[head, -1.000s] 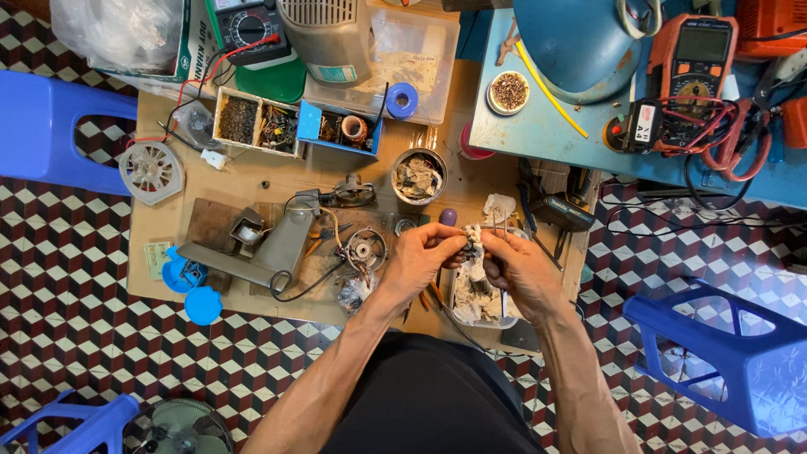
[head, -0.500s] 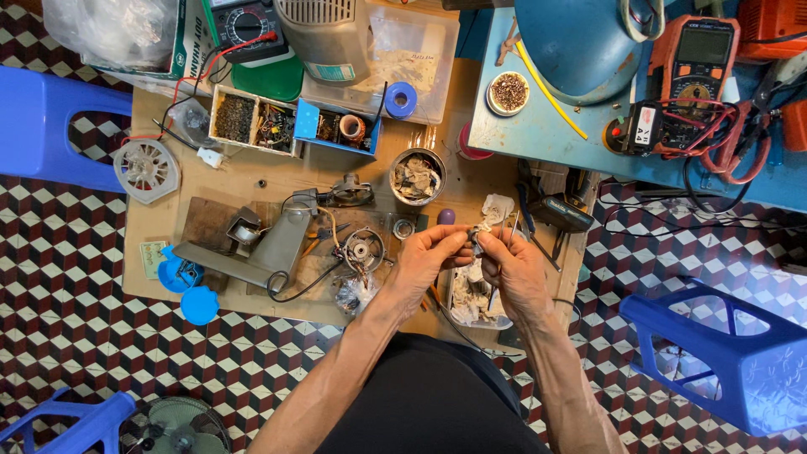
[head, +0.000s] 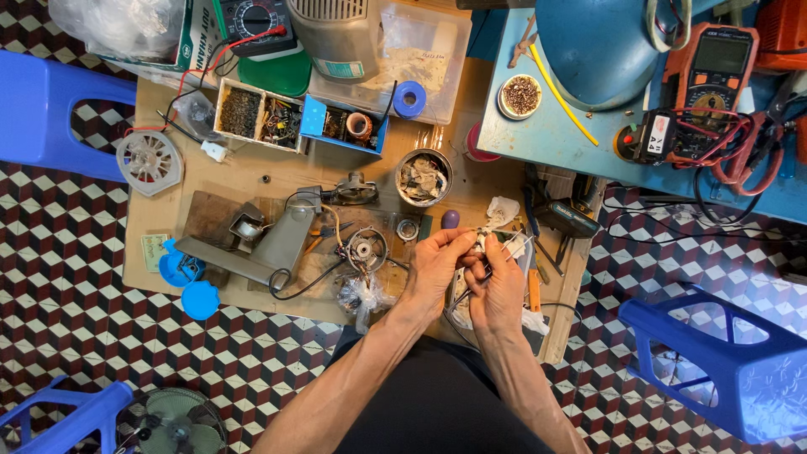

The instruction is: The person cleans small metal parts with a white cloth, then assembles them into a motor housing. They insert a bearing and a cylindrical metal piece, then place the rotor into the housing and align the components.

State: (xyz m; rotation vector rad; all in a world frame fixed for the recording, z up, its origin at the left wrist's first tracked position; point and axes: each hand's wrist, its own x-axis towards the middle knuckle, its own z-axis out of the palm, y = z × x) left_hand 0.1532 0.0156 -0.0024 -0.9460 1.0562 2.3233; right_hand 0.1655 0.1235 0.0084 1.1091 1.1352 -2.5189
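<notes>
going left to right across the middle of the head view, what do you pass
blue caps → grey metal bracket → round motor part → left hand → right hand → blue stool

I sit over a floor [head: 67,286] of red, black and white cube-pattern tiles. A low wooden board [head: 252,172] lies ahead, a blue table [head: 572,143] far right, blue plastic stools [head: 723,361] at both sides.

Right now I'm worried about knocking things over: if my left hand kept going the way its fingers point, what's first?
Likely the small purple knob, just beyond the left hand; heights are hard to judge from above.
</notes>
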